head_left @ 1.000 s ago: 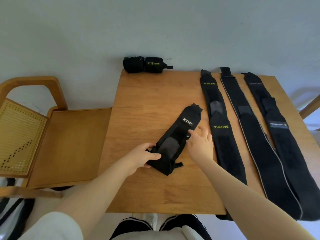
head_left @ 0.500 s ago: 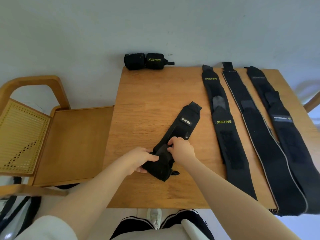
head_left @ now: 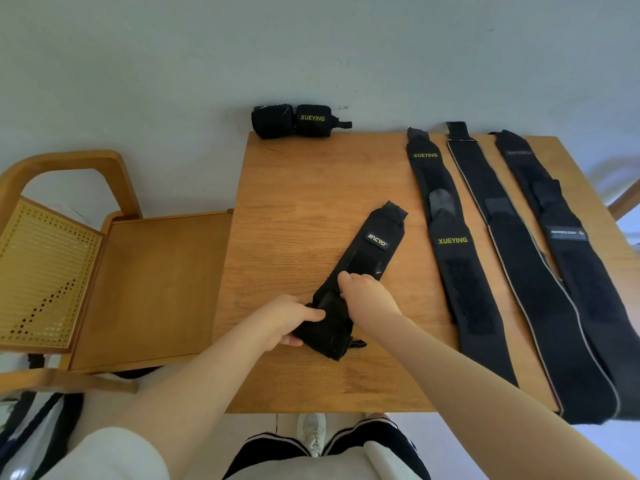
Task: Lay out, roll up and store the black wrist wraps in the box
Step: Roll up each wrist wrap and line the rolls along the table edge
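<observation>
Wood everywhere on the left: a cane-backed chair (head_left: 45, 271) with a bare seat, drawn up against the table (head_left: 294, 188). No box in view, so storage looks like a later step.

Rolling step in hand, by the look of it. Left hand (head_left: 287, 322) curled round the rolled near end of the wrap (head_left: 360, 271), thumb on top and fingers underneath. Right hand (head_left: 367, 296) bent over the same bundle just past the roll, fingertips pressing or pinching the fabric there; hard to tell which, since the knuckles hide the tips. Wrap lying slantwise near the table's middle, far end flat and unrolled with a small white label showing, a short tab sticking out by the near end.

Next move probably calls for turning the roll onward toward the labelled end, keeping the layers tight and square so the bundle does not cone, with the right hand feeding and flattening the loose length ahead.

At the far edge, against the wall (head_left: 311, 46), two finished rolls (head_left: 294, 121) side by side, touching. Further right, three strips (head_left: 512, 244) laid flat lengthwise, close together, near ends hanging over the table's front edge; still to be rolled.

Pale plain wall behind. Below the table edge, striped dark trousers and a white shoe (head_left: 313, 433) on a light floor. At far right, part of another wooden chair.
</observation>
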The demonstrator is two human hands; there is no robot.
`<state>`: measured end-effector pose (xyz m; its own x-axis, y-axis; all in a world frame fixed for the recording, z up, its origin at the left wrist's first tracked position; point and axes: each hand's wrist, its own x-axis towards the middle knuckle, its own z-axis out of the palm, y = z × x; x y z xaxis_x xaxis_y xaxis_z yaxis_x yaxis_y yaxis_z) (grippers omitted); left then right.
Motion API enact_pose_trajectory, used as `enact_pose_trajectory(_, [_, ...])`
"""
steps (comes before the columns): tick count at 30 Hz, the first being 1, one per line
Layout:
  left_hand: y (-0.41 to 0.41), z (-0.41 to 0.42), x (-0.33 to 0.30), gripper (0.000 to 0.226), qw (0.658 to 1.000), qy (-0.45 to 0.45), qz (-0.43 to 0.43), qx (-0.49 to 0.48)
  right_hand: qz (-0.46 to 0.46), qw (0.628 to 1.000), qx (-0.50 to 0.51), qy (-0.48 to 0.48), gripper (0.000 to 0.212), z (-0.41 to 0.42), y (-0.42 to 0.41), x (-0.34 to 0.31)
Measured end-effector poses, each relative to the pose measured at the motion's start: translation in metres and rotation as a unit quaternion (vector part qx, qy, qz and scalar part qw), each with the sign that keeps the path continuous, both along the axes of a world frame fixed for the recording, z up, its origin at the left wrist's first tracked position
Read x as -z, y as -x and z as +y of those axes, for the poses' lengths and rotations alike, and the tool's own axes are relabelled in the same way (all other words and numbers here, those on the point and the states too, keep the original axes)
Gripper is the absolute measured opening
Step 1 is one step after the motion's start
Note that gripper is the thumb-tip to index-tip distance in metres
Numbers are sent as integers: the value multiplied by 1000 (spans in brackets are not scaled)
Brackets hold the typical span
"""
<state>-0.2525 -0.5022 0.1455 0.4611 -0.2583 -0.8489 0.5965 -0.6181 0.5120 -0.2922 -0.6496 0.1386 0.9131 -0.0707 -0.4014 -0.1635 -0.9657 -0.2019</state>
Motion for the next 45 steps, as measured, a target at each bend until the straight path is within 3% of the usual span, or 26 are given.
enact_pose_trajectory(7, [2,0,2,46,1000,-8,-17,3,109,974,83,-179,6,-15,4,-36])
enact_pose_trajectory(13, [5,0,-1,50,999,-11,-30,-2,-36,971,138,-192,6,-3,5,-15])
enact_pose_trajectory(17, [6,4,-3,50,999,-5,-33,1,57,954,172,-238,9,-10,5,-16])
enact_pose_trajectory(22, [5,9,-3,44,999,2,-36,17,154,948,140,-242,19,-8,-3,-32])
enact_pose_trajectory(25, [5,20,-5,33,996,37,-63,53,197,893,191,-356,28,-10,-7,-36])
enact_pose_trajectory(27, [6,33,-4,34,988,67,-100,95,205,837,230,-452,22,-12,-5,-34])
enact_pose_trajectory(29, [10,44,-2,40,979,87,-138,123,203,812,240,-491,19,-14,-3,-31])
enact_pose_trajectory(32, [13,53,4,41,975,98,-151,130,209,879,177,-391,15,-8,-1,-31])
enact_pose_trajectory(35, [15,53,3,42,973,98,-155,143,139,949,129,-250,23,-1,1,-26])
enact_pose_trajectory(38, [15,51,2,44,966,100,-172,162,66,971,128,-192,15,8,3,-13])
enact_pose_trajectory(45, [14,53,10,44,959,109,-180,188,20,985,100,-136,7,23,7,4])
